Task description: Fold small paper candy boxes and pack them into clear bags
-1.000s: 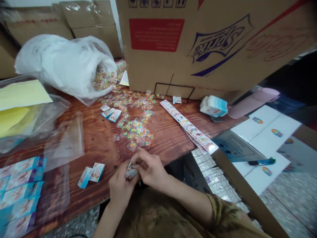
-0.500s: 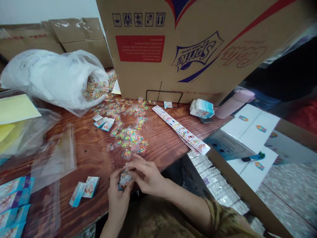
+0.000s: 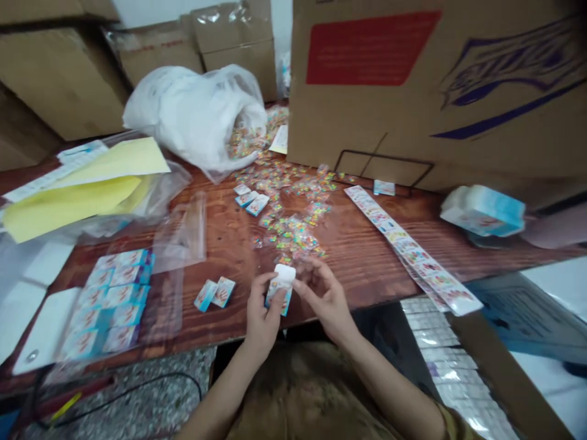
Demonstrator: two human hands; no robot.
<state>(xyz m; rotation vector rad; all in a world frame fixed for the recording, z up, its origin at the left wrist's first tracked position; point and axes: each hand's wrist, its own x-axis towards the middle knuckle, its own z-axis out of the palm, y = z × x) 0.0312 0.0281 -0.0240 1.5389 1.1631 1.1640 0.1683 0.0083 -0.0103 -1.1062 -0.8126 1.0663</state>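
My left hand (image 3: 265, 308) grips a small blue-and-white printed box (image 3: 285, 299) between thumb and fingers, close to the table's front edge. The box's white top flap (image 3: 285, 273) stands up, raised. Beside it is my right hand (image 3: 328, 296), its thumb tip at the flap's edge and its fingers loosely curled and apart; I see nothing held in it. Just beyond both hands lies a loose pile of small clear packets (image 3: 293, 235) with colourful pieces inside. Two similar little boxes (image 3: 224, 291) rest on the table to the left.
A white sack (image 3: 192, 116) spills packets at the back. Rows of boxes (image 3: 121, 296) lie in clear plastic at left, below yellow sheets (image 3: 92, 189). A sticker strip (image 3: 408, 244) overhangs the right edge. A large carton (image 3: 358, 122) and wire stand (image 3: 385, 157) are behind.
The view has swung left, so things appear further right. The box's white flap now shows raised, and my right hand has drawn slightly away from the box it was closed around.
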